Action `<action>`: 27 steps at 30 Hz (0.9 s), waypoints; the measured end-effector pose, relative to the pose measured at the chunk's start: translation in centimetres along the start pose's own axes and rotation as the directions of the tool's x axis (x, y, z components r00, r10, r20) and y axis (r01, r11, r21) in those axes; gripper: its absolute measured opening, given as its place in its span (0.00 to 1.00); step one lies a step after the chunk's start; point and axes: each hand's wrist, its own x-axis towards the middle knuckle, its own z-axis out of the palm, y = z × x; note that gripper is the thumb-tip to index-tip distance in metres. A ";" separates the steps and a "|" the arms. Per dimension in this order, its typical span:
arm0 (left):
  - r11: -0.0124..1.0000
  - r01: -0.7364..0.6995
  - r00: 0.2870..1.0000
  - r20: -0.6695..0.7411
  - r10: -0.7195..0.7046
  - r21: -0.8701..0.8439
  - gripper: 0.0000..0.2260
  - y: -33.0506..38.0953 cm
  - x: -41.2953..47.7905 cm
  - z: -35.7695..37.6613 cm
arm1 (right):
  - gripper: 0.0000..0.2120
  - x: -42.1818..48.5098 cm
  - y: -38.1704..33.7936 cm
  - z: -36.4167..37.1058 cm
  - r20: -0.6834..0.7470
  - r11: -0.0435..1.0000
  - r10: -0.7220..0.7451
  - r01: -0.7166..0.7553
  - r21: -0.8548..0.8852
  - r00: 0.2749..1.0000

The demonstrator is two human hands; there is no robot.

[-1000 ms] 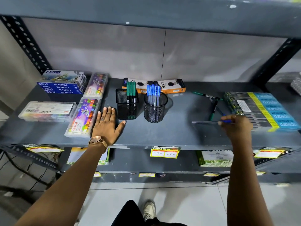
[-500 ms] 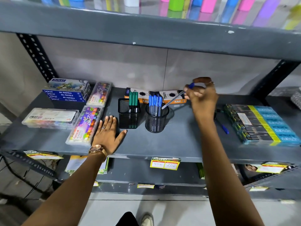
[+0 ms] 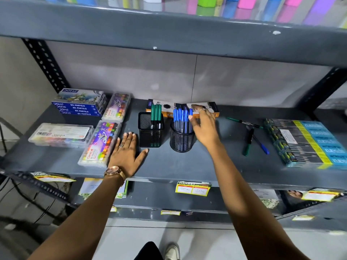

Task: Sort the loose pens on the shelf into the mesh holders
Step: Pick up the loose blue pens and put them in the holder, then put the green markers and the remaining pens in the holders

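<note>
A round black mesh holder (image 3: 180, 142) holds several blue pens (image 3: 180, 119). A square mesh holder (image 3: 148, 135) to its left holds green pens (image 3: 155, 114). My right hand (image 3: 203, 126) is at the round holder's right rim, fingertips pinching the cap of a blue pen (image 3: 190, 112) that stands in it. My left hand (image 3: 126, 152) lies flat, fingers spread, on the shelf (image 3: 216, 166) left of the square holder. Loose on the right lie a green pen (image 3: 244, 122), a green-and-black marker (image 3: 248, 142) and a blue pen (image 3: 261, 145).
Crayon and oil pastel boxes (image 3: 99, 143) fill the shelf's left side. An orange-and-black box (image 3: 210, 107) lies behind the holders. A large blue-and-yellow pack (image 3: 304, 141) sits at the far right. The upper shelf's edge (image 3: 169, 34) hangs close overhead.
My right hand picked a blue pen from the right side, carried it left and lowered it into the round holder. My left hand stayed flat on the shelf.
</note>
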 end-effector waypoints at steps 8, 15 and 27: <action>1.000 -0.004 1.000 -0.019 0.004 -0.007 0.41 -0.1 0.1 0.4 | 0.25 -4.3 7.3 -6.2 -0.361 0.789 0.519 -0.597 -0.147 0.775; 1.000 -0.002 0.999 -0.036 0.002 -0.007 0.42 -0.3 0.2 0.5 | 0.33 -6.4 10.1 -7.5 -0.273 0.589 0.752 -0.798 -0.128 0.599; 1.000 -0.007 0.999 -0.034 0.006 -0.023 0.42 -0.4 0.3 0.4 | 0.16 -5.0 8.4 -10.4 -0.518 0.791 0.550 -0.607 0.071 0.656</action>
